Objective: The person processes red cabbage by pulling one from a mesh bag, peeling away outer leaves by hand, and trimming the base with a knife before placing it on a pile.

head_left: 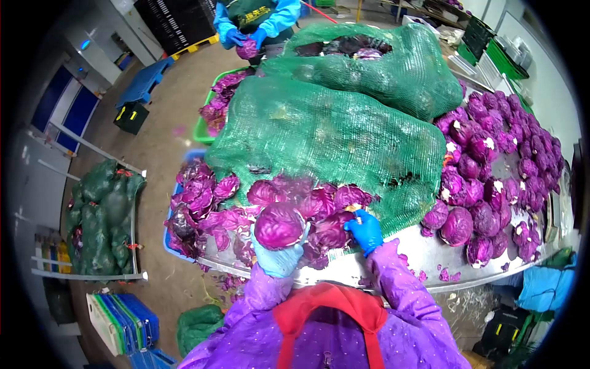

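My left hand (pixel 278 257), in a light blue glove, holds a round purple cabbage (pixel 278 226) from below at the table's near edge. My right hand (pixel 365 231), in a darker blue glove, is closed at the upper right of another purple cabbage (pixel 329 232) with loose leaves; what its fingers grip is too small to name. Loose purple leaves (pixel 215 222) lie about both hands. Beyond them a big green mesh sack (pixel 326 132) rests on the metal table (pixel 307 278).
A second green sack (pixel 393 74) lies behind the first. Many cabbages (pixel 485 166) are piled on the right. Leaf-filled blue (pixel 167 237) and green (pixel 201 132) crates stand left. A co-worker in blue sleeves (pixel 279 18) holds a cabbage (pixel 247 48) at the far side.
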Available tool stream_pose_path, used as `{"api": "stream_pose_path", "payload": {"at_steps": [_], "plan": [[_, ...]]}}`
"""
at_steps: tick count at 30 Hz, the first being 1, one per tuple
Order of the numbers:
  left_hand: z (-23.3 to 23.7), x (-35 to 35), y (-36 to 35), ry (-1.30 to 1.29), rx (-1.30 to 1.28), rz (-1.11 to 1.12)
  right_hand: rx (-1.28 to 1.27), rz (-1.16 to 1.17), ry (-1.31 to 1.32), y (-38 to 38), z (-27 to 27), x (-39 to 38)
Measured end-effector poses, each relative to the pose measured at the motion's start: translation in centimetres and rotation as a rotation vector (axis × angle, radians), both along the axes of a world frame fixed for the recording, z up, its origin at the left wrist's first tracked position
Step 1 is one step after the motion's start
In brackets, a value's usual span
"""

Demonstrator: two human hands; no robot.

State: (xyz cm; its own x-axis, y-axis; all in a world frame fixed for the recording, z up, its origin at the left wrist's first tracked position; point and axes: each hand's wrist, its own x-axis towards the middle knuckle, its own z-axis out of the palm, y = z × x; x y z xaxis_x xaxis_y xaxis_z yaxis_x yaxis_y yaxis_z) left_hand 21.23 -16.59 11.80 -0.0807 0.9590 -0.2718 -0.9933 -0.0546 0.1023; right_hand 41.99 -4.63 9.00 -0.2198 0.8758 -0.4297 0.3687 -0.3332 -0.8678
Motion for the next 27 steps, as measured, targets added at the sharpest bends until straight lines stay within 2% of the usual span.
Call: {"api": "stream_pose_path", "payload": {"at_steps": [1, 3, 4, 7, 8, 9, 11, 14, 15, 17, 19, 21, 22, 23, 24, 26, 27], "plan": [[0.2, -0.2, 0.1, -0.139, 0.027, -0.027, 0.101, 0.097, -0.106, 0.4, -0.8, 0.6], [0.4, -0.2, 0.2, -0.314, 0.061, -0.066, 0.266, 0.016, 0.148, 0.0, -0.7, 0.8], [0.2, -0.3, 0.2, -0.343, 0.077, -0.088, 0.255, 0.056, 0.122, 0.1, 0.5, 0.7], [0.3, 0.3, 0.4, -0.341, 0.050, -0.100, 0.233, 0.083, 0.337, -0.6, 3.5, -0.5], [0.5, 0.7, 0.6, -0.328, 0.021, -0.094, 0.125, 0.176, 0.480, -0.7, 4.1, -1.0], [1.2, 1.2, 0.7, -0.313, -0.024, -0.082, -0.078, 0.238, 0.487, -0.9, 7.0, -1.4], [1.8, 1.8, 0.6, -0.341, 0.025, -0.132, -0.104, 0.352, 0.554, -1.3, 9.6, -2.1], [1.4, 1.8, -0.3, -0.121, -0.049, -0.401, -0.162, 0.474, 0.820, -1.4, 8.6, -3.1], [1.4, 1.7, -0.5, -0.035, -0.083, -0.490, -0.337, 0.436, 0.849, -1.4, 8.6, -2.7], [0.5, 1.7, -0.6, 0.209, -0.207, -0.279, -0.403, 0.349, 0.765, -2.0, 8.8, -2.3], [3.0, 1.6, 0.2, 0.253, -0.099, -0.161, -0.427, 0.277, 0.697, -2.7, 7.9, -2.2], [3.1, 2.0, -0.5, 0.435, -0.077, -0.178, -0.426, 0.186, 0.654, -3.4, 6.5, -2.4], [1.4, 2.2, -1.1, 0.370, -0.128, -0.148, -0.413, 0.157, 0.646, -3.4, 6.0, -2.6], [0.9, 2.4, -1.2, 0.550, -0.198, -0.081, -0.407, 0.139, 0.638, -3.5, 5.8, -2.6], [1.1, 2.6, -1.1, 0.584, -0.199, -0.076, -0.401, 0.121, 0.629, -3.7, 5.5, -2.6], [1.7, 2.8, -0.5, 0.604, -0.219, -0.040, -0.312, 0.154, 0.598, -3.7, 6.3, -2.6], [1.9, 3.0, -0.4, 0.588, -0.241, -0.012, -0.082, 0.213, 0.493, -3.7, 5.7, -2.4]]}}
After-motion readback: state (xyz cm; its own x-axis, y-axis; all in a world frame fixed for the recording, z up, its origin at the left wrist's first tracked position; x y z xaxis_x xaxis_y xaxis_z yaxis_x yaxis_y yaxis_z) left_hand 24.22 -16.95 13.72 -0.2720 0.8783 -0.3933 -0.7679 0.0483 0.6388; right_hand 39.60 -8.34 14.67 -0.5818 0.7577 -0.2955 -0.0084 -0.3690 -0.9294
